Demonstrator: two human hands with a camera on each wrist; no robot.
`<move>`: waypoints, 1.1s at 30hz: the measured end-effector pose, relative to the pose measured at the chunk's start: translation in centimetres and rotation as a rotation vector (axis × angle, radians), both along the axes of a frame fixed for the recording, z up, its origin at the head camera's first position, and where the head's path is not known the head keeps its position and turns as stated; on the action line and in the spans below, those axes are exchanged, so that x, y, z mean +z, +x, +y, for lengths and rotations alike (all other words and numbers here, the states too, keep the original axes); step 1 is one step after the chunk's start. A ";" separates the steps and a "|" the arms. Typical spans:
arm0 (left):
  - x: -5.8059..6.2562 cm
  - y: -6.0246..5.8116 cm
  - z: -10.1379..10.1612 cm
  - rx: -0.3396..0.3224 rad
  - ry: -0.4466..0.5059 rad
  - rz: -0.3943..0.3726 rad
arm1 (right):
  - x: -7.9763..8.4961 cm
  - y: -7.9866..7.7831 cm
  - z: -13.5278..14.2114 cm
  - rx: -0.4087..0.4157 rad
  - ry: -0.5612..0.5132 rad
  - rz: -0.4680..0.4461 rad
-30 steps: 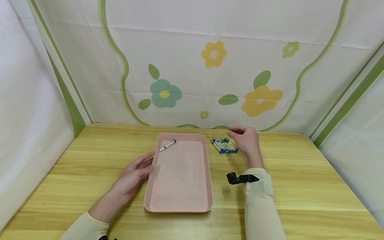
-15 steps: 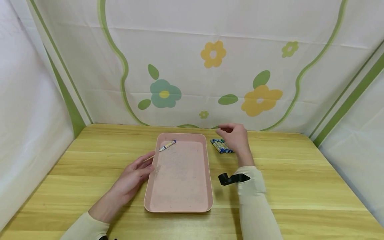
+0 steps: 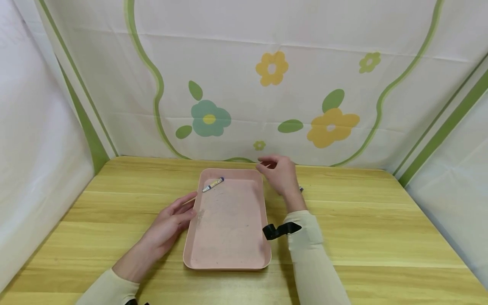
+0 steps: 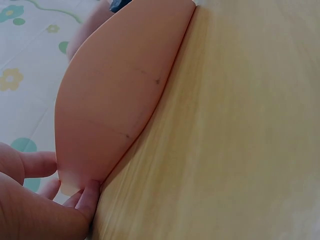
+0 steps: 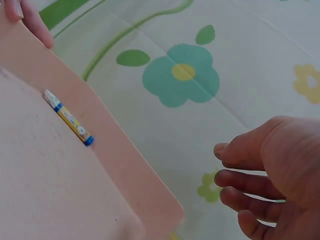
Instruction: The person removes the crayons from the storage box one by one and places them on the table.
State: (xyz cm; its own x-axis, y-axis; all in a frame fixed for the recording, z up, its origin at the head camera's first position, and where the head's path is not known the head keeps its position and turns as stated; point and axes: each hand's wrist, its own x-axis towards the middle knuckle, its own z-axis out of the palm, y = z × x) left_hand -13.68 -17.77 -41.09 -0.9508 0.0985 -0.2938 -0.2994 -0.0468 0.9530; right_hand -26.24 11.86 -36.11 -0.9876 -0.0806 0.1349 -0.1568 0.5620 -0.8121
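A shallow pink tray (image 3: pixel 228 237) lies on the wooden table. Inside its far left corner is a crayon (image 3: pixel 213 184) with a white tip, yellow wrapper and blue bands; the right wrist view shows the same crayon (image 5: pixel 74 123) beside the tray wall. My left hand (image 3: pixel 169 224) touches the tray's left side, its relaxed fingers at the wall and rim. Over the tray's far right corner hovers my right hand (image 3: pixel 280 173), fingers loosely bent and holding nothing. The group of crayons (image 3: pixel 301 189) right of the tray is mostly hidden behind that hand; just one end shows.
A white cloth with printed flowers (image 3: pixel 331 128) rises behind the table's far edge, and more cloth hangs at both sides. The wooden table (image 3: pixel 381 237) extends around the tray. A black strap (image 3: pixel 282 230) circles the right sleeve.
My right hand has moved left, from beside the group of crayons to the tray's far right corner, now covering most of them. The left hand, tray and crayon inside it have stayed put.
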 end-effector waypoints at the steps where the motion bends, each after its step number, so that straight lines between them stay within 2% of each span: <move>1: 0.0 0.0 0.0 0.000 0.001 0.001 | 0.0 0.1 -0.3 0.007 -0.003 0.002; 17: 0.0 -0.1 -0.1 -0.011 0.006 0.004 | 0.7 1.4 -5.5 0.106 -0.024 0.015; 26: 0.1 0.1 -0.2 -0.007 0.009 -0.006 | 0.6 1.7 -6.7 0.150 0.008 0.034; 33: 0.0 0.0 -0.3 -0.021 0.015 -0.002 | 0.7 1.3 -7.6 0.190 0.037 0.023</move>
State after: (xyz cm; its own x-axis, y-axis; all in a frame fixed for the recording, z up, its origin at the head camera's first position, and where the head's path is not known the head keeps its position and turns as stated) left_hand -13.68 -18.04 -41.08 -0.9479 0.1225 -0.2941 -0.3023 -0.0544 0.9517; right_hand -24.95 4.25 -35.43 -0.9508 -0.2704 0.1513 -0.2815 0.5498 -0.7864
